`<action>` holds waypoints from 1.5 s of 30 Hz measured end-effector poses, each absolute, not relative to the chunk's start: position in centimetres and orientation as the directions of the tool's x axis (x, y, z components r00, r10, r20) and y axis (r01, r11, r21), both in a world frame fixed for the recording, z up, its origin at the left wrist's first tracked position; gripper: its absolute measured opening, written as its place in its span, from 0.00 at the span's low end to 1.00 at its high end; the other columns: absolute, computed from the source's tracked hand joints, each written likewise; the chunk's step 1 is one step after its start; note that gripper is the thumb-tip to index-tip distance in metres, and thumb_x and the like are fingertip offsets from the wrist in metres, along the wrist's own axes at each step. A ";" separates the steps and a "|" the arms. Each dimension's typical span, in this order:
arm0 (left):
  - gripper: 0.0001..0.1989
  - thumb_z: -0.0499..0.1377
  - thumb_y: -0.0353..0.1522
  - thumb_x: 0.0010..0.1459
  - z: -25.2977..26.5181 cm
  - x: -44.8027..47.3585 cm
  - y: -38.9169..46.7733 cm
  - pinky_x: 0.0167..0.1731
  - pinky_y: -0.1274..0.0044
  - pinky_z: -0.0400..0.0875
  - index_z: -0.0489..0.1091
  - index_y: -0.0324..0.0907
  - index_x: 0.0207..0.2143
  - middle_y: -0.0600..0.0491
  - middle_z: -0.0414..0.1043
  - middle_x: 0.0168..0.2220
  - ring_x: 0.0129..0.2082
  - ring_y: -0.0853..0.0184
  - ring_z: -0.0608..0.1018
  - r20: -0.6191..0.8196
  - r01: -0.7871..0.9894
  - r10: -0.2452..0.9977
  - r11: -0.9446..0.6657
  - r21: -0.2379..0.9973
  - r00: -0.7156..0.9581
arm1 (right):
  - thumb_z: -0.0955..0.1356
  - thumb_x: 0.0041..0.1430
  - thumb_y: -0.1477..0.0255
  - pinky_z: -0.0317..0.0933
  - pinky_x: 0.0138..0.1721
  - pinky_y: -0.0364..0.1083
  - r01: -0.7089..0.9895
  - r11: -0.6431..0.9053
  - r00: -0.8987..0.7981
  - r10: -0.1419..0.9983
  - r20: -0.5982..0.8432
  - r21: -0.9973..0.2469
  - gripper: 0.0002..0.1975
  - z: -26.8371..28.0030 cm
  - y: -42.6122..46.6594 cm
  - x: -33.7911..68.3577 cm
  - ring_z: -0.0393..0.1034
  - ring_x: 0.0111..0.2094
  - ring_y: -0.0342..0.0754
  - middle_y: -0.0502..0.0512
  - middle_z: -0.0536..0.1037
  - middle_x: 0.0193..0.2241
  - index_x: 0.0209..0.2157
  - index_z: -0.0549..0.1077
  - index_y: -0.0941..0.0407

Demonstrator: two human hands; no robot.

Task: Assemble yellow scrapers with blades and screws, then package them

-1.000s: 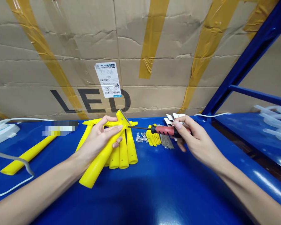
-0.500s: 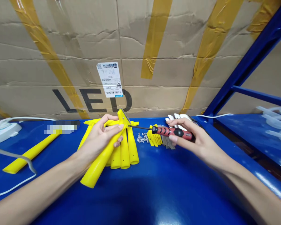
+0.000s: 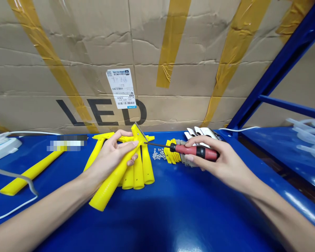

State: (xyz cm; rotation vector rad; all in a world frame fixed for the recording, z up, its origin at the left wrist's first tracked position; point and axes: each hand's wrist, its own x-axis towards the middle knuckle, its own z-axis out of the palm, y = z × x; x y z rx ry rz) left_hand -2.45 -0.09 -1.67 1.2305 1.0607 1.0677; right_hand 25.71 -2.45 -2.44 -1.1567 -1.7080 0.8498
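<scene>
One yellow scraper (image 3: 113, 176), left fingers (image 3: 130, 145) pinching | screwdriver (image 3: 183, 149), right fingers (image 3: 203, 139) pinching, contact unclear | glossy blue table (image 3: 160, 213) | carton (image 3: 196, 45) behind

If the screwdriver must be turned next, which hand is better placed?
Probably the right hand: it grips the red-and-black screwdriver, whose tip is at the head of the yellow tool. The left hand is occupied holding that tool.
</scene>
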 end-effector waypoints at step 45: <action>0.22 0.68 0.38 0.57 -1.7 -2.7 -0.7 0.17 0.86 0.60 0.56 0.47 0.42 0.59 0.71 0.19 0.13 0.76 0.68 -0.081 -0.142 0.950 0.128 0.982 0.301 | 0.78 0.51 0.61 0.55 0.17 0.42 0.138 0.179 -0.011 0.984 0.179 -0.974 0.16 -2.0 -2.7 24.9 0.61 0.20 0.41 0.57 0.82 0.31 0.40 0.85 0.53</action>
